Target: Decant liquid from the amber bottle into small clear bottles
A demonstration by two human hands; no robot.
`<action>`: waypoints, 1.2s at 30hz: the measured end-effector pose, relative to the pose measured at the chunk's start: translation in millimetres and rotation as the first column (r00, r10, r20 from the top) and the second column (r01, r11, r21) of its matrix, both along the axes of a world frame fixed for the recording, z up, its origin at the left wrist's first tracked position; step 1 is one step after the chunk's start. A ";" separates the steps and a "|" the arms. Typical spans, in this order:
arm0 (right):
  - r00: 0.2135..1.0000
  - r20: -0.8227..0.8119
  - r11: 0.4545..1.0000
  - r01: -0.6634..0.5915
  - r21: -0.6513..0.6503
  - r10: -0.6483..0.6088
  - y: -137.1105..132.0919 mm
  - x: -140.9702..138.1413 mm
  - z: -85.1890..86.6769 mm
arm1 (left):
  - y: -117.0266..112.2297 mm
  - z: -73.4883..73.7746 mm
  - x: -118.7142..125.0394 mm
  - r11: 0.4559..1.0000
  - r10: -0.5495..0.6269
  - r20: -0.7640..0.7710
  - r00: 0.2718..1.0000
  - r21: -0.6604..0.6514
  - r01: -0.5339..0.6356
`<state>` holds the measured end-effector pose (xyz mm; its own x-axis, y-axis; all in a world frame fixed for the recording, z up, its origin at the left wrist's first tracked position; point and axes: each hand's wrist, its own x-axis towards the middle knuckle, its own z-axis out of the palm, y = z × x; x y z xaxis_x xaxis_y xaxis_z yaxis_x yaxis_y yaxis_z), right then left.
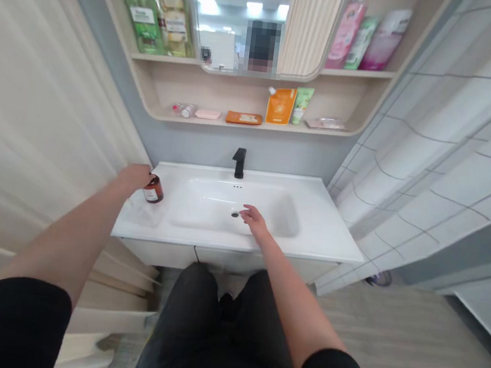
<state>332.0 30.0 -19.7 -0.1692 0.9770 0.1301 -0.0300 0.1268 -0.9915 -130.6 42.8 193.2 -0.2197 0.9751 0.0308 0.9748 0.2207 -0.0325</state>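
Observation:
At the left end of the white washbasin counter, my left hand (137, 176) closes on the dark top of an amber bottle (154, 191) with a white label. The bottle is upright, or nearly so; its top is partly hidden by my fingers. Over the white basin (199, 202), close to the drain (235, 214), hovers my right hand (254, 219), its fingers apart and nothing in them. A black faucet (239, 162) stands behind the basin. Something clear and crumpled, like thin plastic (144, 215), lies just in front of the bottle.
Above hangs a mirror cabinet whose lower shelf (217, 123) bears an orange pouch (280, 105), a green tube (301, 106), an orange pack (244, 118) and a pink bar (208, 114). Bottles flank the mirror (230, 5). Pale curtain (60, 98) left; tiled wall (432, 140) right.

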 end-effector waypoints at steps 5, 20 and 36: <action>0.999 0.048 1.000 0.023 -0.010 -0.022 1.7 -0.2 -2.2 | -12.2 5.4 -15.0 0.998 0.066 -0.003 0.998 -0.010 -0.066; 0.341 0.919 0.980 0.099 0.172 -0.196 -13.8 101.5 44.6 | -81.8 -159.3 180.5 0.950 -0.309 0.337 0.889 0.074 0.303; 0.256 0.957 0.991 0.052 0.124 -0.133 -22.1 112.7 29.3 | -104.7 -101.0 134.4 0.946 -0.222 0.174 0.959 0.278 0.169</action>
